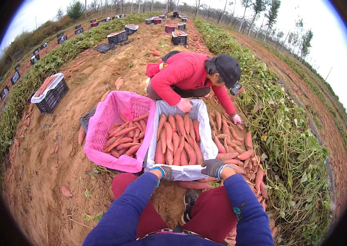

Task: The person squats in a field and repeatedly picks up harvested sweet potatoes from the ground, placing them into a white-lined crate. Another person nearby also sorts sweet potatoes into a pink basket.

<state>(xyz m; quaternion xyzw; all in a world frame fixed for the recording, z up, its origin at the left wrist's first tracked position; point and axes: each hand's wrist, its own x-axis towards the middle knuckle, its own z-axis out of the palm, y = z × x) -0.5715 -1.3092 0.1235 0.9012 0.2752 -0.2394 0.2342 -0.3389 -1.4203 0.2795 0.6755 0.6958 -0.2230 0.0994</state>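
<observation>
A crate lined with a white sheet stands in front of me, filled with rows of reddish sweet potatoes. In a dark knit glove, my left hand is closed on the near left corner of its rim. At the near right corner my right hand, gloved alike, grips the same edge. The fingers of both hands are partly hidden by the liner. Touching it on the left is a crate with a pink liner, partly filled with sweet potatoes.
Opposite me a person in a red jacket bends over, one hand at the white-lined crate, the other reaching toward loose sweet potatoes on the right. Green vines lie beyond those. A filled black crate stands left; several more stand farther back.
</observation>
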